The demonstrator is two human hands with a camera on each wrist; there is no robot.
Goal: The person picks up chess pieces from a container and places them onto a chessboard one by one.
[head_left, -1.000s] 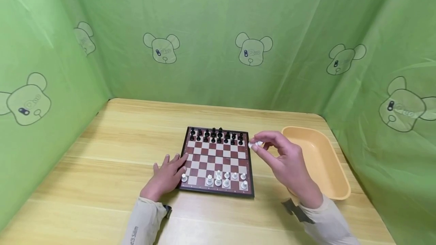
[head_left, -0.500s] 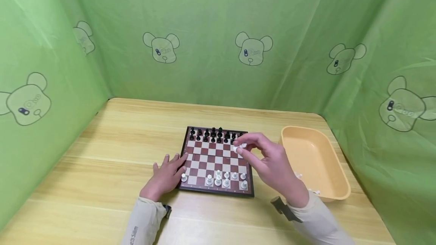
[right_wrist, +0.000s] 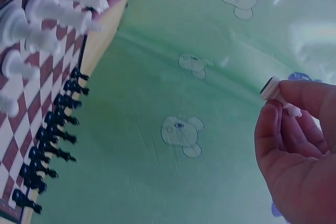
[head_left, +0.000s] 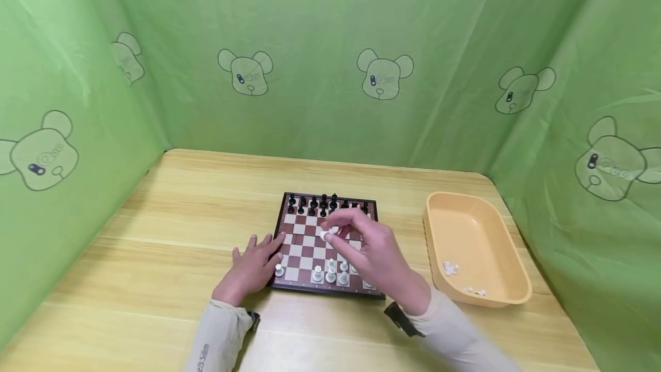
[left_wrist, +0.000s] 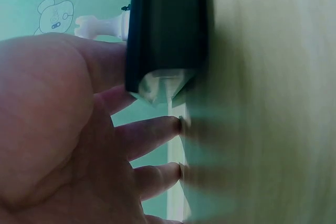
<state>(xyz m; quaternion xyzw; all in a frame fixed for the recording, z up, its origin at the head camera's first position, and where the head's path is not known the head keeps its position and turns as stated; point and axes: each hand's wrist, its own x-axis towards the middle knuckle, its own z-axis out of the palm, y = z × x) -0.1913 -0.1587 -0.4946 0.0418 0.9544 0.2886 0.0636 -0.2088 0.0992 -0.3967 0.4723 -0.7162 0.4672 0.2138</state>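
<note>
My right hand point(head_left: 379, 257) pinches a white chess piece point(right_wrist: 274, 92) between thumb and fingertips, above the middle of the chessboard point(head_left: 295, 250). In the right wrist view the piece is tilted, its dark underside showing; which kind it is, I cannot tell. With fingers spread, my left hand point(head_left: 250, 271) rests at the board's left edge, touching it beside a white rook point(head_left: 279, 270) in the near corner. Several white pieces point(head_left: 330, 275) stand on the near rows, partly hidden by the right hand. Black pieces point(head_left: 312, 204) fill the two far rows.
To the right of the board stands an orange plastic tray point(head_left: 432, 240) with several small white pieces point(head_left: 450, 268) lying near its front. Both stand on a wooden table point(head_left: 206, 188). Green curtains point(head_left: 315, 119) enclose it at the back and sides.
My right hand has moved left from beside the tray to over the board, still pinching the white chess piece. White pieces in the tray are now uncovered. My left hand stays put.
</note>
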